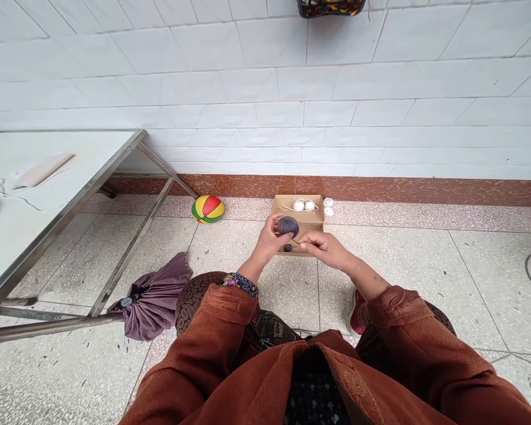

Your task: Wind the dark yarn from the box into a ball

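Two brown sleeves [225,307] lead forward. I have the left grip [269,236] curled around a purple yarn ball [288,226] and the right grip [323,245] pinched on a thin strand [295,241], above an open cardboard box [313,228]. I see a small dark ball [288,248] in its near part, two white balls [298,205] farther back, then the tiled wall [265,88].

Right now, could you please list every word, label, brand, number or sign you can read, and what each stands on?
None can be read.
Pale round disc on the gathered purple cloth: any marking is too small to read.
The wearer's dark patterned clothing: too blurred to tell.
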